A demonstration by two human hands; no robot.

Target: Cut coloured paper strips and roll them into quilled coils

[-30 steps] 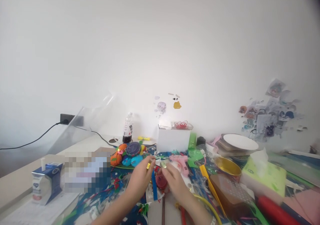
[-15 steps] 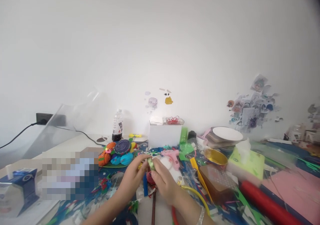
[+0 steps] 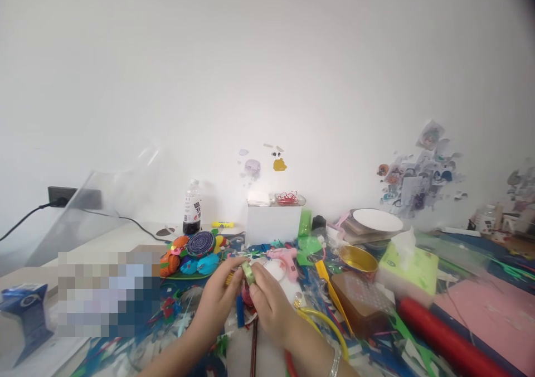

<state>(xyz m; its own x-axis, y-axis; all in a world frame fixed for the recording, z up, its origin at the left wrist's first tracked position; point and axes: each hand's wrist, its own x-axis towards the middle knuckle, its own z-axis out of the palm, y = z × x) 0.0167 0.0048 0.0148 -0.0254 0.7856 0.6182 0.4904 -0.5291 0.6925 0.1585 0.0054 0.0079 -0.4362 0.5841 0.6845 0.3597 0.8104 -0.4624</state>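
My left hand (image 3: 222, 286) and my right hand (image 3: 270, 301) meet at the middle of the cluttered table. Between their fingertips they pinch a small shiny green ribbon roll (image 3: 248, 273), held on edge. Just below it a red rounded thing (image 3: 247, 295) shows partly, mostly hidden by the fingers. A dark brown stick (image 3: 254, 346) runs from there toward me over a pale board (image 3: 236, 354). Beside the left fingers are a blue strip (image 3: 239, 311) and a bit of something yellow. A pink glue gun (image 3: 285, 259) lies beyond my right hand.
Colourful crafted pieces (image 3: 200, 244) sit on a green plate at left, with a bottle (image 3: 192, 208) behind. A white box (image 3: 272, 225) stands against the wall. Rightward lie a golden tin (image 3: 358, 259), a tissue box (image 3: 407, 271), a red roll (image 3: 438, 335) and scraps.
The view has shifted slightly, so everything sits a little further left and higher. Both hands keep hold of the green roll, which seems turned a little between the fingers.
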